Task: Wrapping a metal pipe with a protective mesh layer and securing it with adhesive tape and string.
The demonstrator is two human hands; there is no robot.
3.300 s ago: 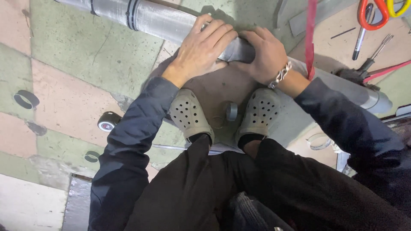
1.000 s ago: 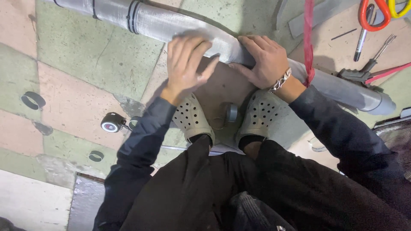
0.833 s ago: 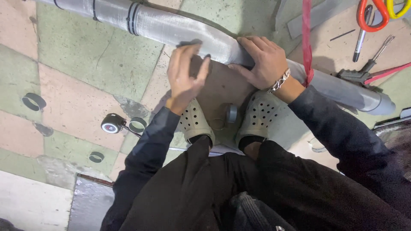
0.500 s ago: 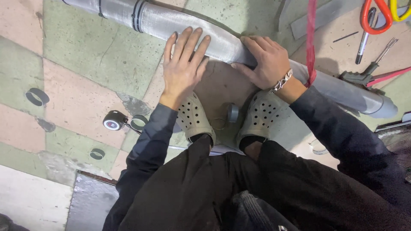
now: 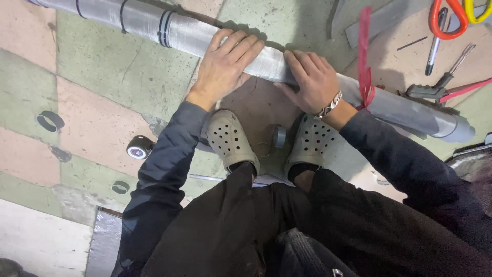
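A long grey pipe wrapped in silvery film lies on the floor across the top of the view. My left hand lies flat on it with the fingers spread. My right hand, with a metal bracelet at the wrist, presses on the pipe just to the right. Both palms rest on the wrap and neither closes around the pipe. A red strip is tied around the pipe right of my right hand. My two beige perforated clogs stand just below the pipe.
A tape roll lies between the clogs. Another roll and dark rings lie on the tiled floor at left. Orange-handled scissors, a pen and pliers lie at the top right.
My left hand lifted off the pipe, turned on edge, then came down flat on the wrap again. My right hand stayed pressed on the pipe.
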